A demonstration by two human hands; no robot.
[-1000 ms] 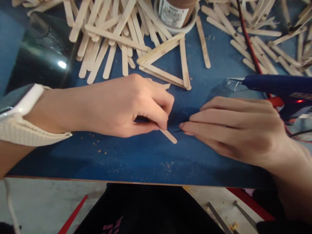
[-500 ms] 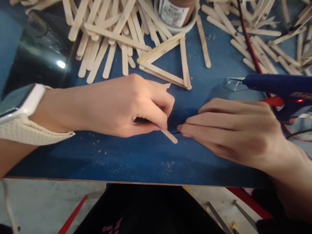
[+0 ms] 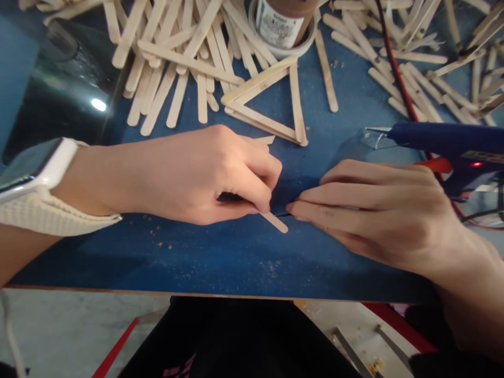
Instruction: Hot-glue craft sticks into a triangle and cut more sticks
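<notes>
My left hand [image 3: 220,176] is closed on a wooden stick [image 3: 276,222], whose rounded end sticks out below the fingertips. A pointed piece of wood [image 3: 266,140] shows beyond its knuckles. Just to the right, my right hand [image 3: 370,210] has its fingers pressed together, pinching a thin dark object [image 3: 283,214] that reaches toward the stick. What that object is cannot be made out. Behind the hands lies a triangle of glued sticks [image 3: 298,105].
Loose sticks [image 3: 181,94] are heaped at the back left, with more at the back right. A brown jar [image 3: 279,23] stands in a white lid. A blue glue gun [image 3: 433,137] with a red cable lies right. A dark glossy sheet [image 3: 66,89] is left.
The view has shifted very slightly. Both hands keep nearly the same place and grip.
</notes>
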